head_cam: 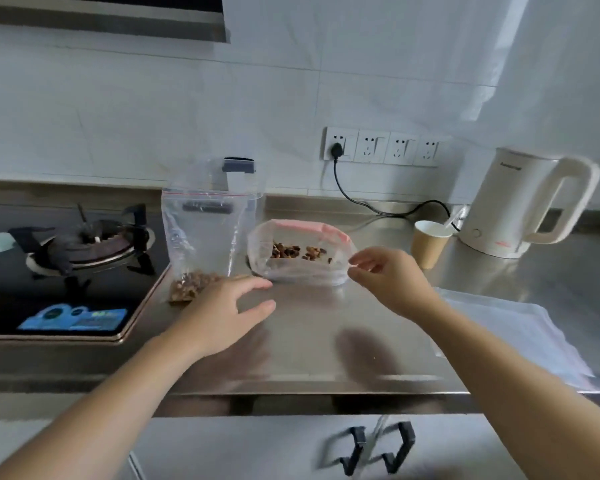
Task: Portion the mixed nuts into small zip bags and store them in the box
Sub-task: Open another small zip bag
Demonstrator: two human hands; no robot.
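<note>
Steel bench (312,344) carries everything. A tall zip bag (201,233) stands upright at the hob's edge, a small heap of nuts (191,285) in its bottom corner. Behind it, seen through the plastic, stands a clear box (239,181) with a dark latch. Just right of the bag sits a wider bag (300,252), mouth open and rim rolled down, with loose nuts scattered inside.

Left hand (222,313) hovers low over the bench, fingers spread and relaxed, holding nothing; its knuckles lie just beside the tall bag's base, though whether they touch it I cannot tell. Right hand (392,275) is at the wide bag's right edge, fingers loosely bent, the tips close to the plastic; it may be pinching the rim, but blur hides this.

A gas hob (84,244) lies to the left. To the right stand a paper cup (428,244) and a white kettle (520,202), its cord running to wall sockets (381,147). A flat stack of small bags (506,327) lies near the right forearm.
</note>
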